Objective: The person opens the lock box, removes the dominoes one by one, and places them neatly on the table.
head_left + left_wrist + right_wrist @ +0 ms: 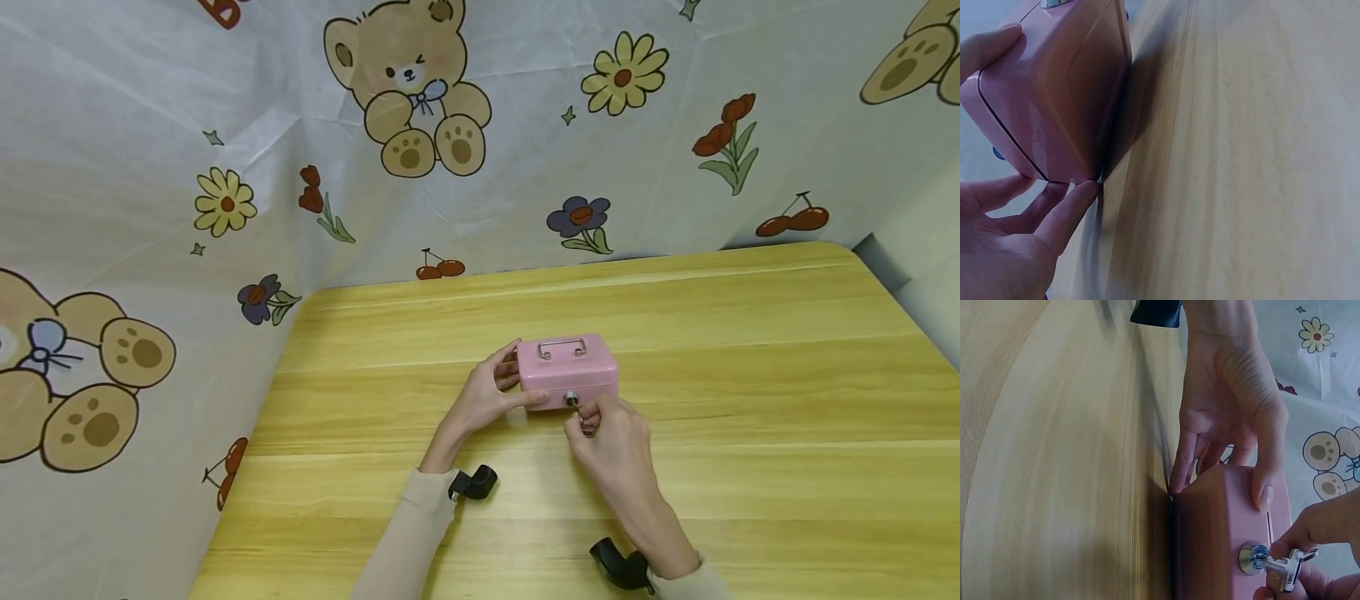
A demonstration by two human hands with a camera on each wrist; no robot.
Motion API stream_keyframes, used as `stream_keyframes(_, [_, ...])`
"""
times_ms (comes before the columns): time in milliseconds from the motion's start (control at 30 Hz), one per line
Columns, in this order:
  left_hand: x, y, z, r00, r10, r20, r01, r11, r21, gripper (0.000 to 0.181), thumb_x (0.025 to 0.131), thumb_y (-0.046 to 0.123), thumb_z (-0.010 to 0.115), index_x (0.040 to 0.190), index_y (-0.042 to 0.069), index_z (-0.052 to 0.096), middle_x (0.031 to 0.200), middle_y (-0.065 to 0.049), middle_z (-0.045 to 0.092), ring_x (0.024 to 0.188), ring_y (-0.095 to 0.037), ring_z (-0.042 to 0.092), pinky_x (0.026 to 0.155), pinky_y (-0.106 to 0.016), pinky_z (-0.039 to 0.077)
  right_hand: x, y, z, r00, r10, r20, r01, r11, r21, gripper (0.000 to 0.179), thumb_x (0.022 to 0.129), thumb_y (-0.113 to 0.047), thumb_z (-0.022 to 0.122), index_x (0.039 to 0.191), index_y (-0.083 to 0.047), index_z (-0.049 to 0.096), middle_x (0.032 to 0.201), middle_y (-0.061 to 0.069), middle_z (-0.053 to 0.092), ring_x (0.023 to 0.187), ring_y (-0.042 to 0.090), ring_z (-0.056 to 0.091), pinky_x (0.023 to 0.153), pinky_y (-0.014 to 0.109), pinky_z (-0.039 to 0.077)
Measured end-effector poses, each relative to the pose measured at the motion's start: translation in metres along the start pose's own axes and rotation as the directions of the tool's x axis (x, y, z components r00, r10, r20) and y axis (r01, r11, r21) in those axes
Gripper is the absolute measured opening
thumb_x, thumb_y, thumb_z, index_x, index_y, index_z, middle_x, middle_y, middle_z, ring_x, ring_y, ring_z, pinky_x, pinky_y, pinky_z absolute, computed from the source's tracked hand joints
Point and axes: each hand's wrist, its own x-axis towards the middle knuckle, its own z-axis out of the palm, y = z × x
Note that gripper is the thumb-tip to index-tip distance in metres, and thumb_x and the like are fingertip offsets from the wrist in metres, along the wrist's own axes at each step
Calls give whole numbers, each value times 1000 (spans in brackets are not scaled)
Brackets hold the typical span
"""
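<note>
A small pink cash box [567, 369] with a folding metal handle [562, 346] on its lid is over the table, its lid closed. Its underside shows in both wrist views, the front edge tilted up. My left hand [480, 398] holds the box by its left end, thumb on the front face and fingers at the far side. A round silver lock [1251, 557] sits in the front face. My right hand [617, 442] pinches a small silver key [1285, 569] whose tip is at the keyhole. A ring [1311, 555] hangs at the key.
The box is over a light wood-grain table [750, 400]. Behind and to the left hangs a white cloth [510, 217] printed with bears and flowers. Each wrist wears a black camera mount, the left one [474, 482] and the right one [621, 564].
</note>
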Motion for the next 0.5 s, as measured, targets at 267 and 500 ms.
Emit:
stream_keyframes(267, [1, 1, 1, 1000, 3, -2, -3, 1000, 28, 99, 85, 17, 88, 163, 0, 29, 153, -18, 51, 132, -31, 59, 112, -28, 50, 4, 0, 5, 998, -54, -12, 54, 998, -30, 5, 78, 6, 69, 75, 3, 66, 74, 15, 68, 70, 29, 64, 60, 45, 58])
stream_keyframes(500, [0, 1, 2, 1000, 14, -7, -13, 998, 57, 101, 85, 17, 88, 163, -3, 27, 156, -20, 48, 134, -32, 58, 115, -31, 48, 7, 3, 10, 999, -38, -15, 38, 999, -34, 3, 78, 6, 69, 77, 5, 66, 75, 17, 69, 72, 32, 66, 63, 48, 58])
